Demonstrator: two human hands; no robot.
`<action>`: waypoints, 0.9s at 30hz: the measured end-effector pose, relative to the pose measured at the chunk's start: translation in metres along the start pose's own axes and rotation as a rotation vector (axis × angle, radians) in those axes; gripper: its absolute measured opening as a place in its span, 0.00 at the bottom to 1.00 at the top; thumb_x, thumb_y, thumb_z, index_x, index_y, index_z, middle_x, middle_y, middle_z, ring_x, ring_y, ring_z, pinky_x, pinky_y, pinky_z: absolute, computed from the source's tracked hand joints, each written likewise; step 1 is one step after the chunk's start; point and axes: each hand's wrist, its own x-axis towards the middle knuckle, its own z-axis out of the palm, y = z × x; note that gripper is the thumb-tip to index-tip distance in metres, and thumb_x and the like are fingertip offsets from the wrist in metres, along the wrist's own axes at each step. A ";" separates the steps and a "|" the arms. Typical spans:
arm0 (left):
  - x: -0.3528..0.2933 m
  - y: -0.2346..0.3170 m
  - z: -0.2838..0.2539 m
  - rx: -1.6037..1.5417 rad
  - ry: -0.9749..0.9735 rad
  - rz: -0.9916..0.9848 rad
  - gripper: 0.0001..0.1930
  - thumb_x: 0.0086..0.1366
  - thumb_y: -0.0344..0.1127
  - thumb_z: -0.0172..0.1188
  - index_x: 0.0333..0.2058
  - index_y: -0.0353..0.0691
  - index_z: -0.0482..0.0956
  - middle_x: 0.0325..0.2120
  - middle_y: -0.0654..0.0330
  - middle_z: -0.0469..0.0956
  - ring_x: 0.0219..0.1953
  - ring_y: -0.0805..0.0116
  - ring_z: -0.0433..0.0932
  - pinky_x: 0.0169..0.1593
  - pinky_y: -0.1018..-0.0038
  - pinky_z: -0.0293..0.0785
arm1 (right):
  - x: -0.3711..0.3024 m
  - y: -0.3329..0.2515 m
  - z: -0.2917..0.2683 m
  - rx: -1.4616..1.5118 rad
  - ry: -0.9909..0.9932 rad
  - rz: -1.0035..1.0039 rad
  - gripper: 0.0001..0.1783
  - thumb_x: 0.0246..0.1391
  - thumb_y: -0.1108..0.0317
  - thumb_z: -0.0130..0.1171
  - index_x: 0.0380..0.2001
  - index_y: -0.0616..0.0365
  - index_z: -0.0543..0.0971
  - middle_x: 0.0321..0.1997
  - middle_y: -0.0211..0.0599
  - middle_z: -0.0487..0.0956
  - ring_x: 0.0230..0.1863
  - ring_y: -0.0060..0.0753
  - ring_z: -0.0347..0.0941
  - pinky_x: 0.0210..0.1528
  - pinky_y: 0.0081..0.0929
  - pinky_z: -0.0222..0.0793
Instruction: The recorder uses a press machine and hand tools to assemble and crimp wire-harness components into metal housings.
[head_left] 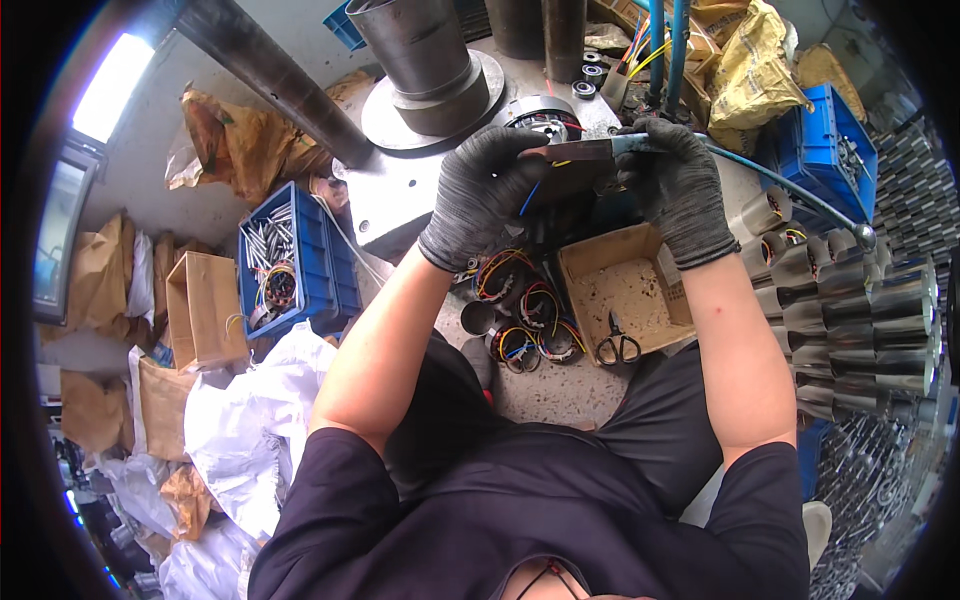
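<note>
Both hands wear dark grey knit gloves and are raised at the front of a metal press base (pixel 400 190). My right hand (pixel 685 190) is closed around the blue-grey end of a flat brown bar-like tool (pixel 582 151); its exact kind is unclear. At the tool's other end, the fingers of my left hand (pixel 485 190) are pinched, and what they hold is partly hidden. A blue wire (pixel 528 198) and a bit of yellow wire show beside those fingers. Just beyond my hands, a round metal ring part (pixel 548 112) sits on the base.
Wire-wound motor parts (pixel 520 310) and a cardboard box (pixel 625 290) with black scissors (pixel 617 342) lie below my hands. Blue crates (pixel 290 260) (pixel 825 150) stand on both sides. Metal sleeves (pixel 850 320) are stacked at right. A steel cylinder (pixel 425 70) rises ahead.
</note>
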 end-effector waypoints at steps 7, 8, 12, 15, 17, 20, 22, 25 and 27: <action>-0.015 0.008 0.003 -0.235 0.010 -0.173 0.15 0.72 0.37 0.63 0.53 0.39 0.82 0.39 0.60 0.85 0.41 0.75 0.81 0.49 0.72 0.79 | -0.014 -0.036 -0.009 -0.073 0.019 -0.071 0.12 0.56 0.62 0.66 0.38 0.59 0.80 0.32 0.41 0.82 0.29 0.38 0.80 0.32 0.34 0.78; -0.019 0.017 0.007 -0.170 -0.091 -0.233 0.15 0.74 0.39 0.61 0.54 0.39 0.81 0.38 0.61 0.83 0.39 0.76 0.80 0.46 0.74 0.78 | -0.015 -0.042 -0.016 -0.072 0.022 -0.074 0.12 0.56 0.62 0.66 0.38 0.59 0.80 0.32 0.41 0.82 0.29 0.38 0.80 0.32 0.34 0.78; -0.031 0.003 0.036 0.202 -0.455 0.085 0.16 0.72 0.34 0.62 0.56 0.39 0.80 0.36 0.59 0.84 0.36 0.71 0.81 0.43 0.73 0.79 | -0.020 -0.056 -0.035 -0.073 0.171 -0.154 0.11 0.57 0.61 0.66 0.38 0.56 0.81 0.33 0.38 0.83 0.30 0.36 0.80 0.33 0.32 0.77; -0.020 -0.001 0.048 0.513 -0.444 0.622 0.13 0.70 0.32 0.64 0.52 0.40 0.83 0.35 0.57 0.85 0.35 0.68 0.83 0.42 0.71 0.80 | -0.028 -0.056 -0.041 -0.083 0.159 -0.192 0.13 0.58 0.59 0.66 0.39 0.56 0.81 0.33 0.36 0.83 0.32 0.35 0.81 0.33 0.30 0.78; -0.018 -0.005 0.037 0.461 -0.413 0.375 0.11 0.70 0.32 0.64 0.50 0.40 0.83 0.34 0.57 0.85 0.35 0.66 0.84 0.42 0.70 0.81 | -0.034 -0.055 -0.039 -0.156 0.282 -0.218 0.14 0.60 0.59 0.67 0.42 0.56 0.80 0.36 0.37 0.84 0.35 0.36 0.83 0.36 0.32 0.81; -0.006 -0.013 0.025 0.414 -0.031 0.100 0.09 0.68 0.30 0.66 0.45 0.37 0.84 0.32 0.58 0.85 0.35 0.67 0.84 0.43 0.69 0.81 | -0.043 -0.055 -0.029 -0.199 0.285 -0.260 0.15 0.61 0.59 0.67 0.44 0.56 0.80 0.39 0.39 0.85 0.39 0.38 0.84 0.39 0.35 0.83; 0.011 -0.034 0.019 0.374 0.350 0.291 0.17 0.65 0.28 0.68 0.52 0.36 0.79 0.45 0.54 0.82 0.47 0.68 0.81 0.51 0.70 0.78 | -0.044 -0.056 -0.028 -0.211 0.251 -0.242 0.14 0.62 0.61 0.67 0.44 0.57 0.80 0.40 0.40 0.85 0.40 0.39 0.84 0.40 0.36 0.83; 0.025 -0.040 0.015 0.545 0.435 0.272 0.30 0.57 0.24 0.68 0.60 0.38 0.73 0.54 0.48 0.73 0.57 0.53 0.76 0.60 0.63 0.74 | -0.044 -0.051 -0.032 -0.252 0.208 -0.284 0.12 0.62 0.65 0.67 0.45 0.59 0.81 0.40 0.41 0.86 0.41 0.39 0.85 0.43 0.38 0.84; 0.030 -0.059 0.018 0.353 0.400 0.123 0.32 0.57 0.23 0.69 0.61 0.36 0.71 0.58 0.47 0.70 0.61 0.57 0.72 0.62 0.66 0.73 | -0.045 -0.046 -0.026 -0.278 0.185 -0.342 0.11 0.62 0.67 0.67 0.45 0.59 0.81 0.40 0.42 0.86 0.41 0.38 0.85 0.43 0.38 0.84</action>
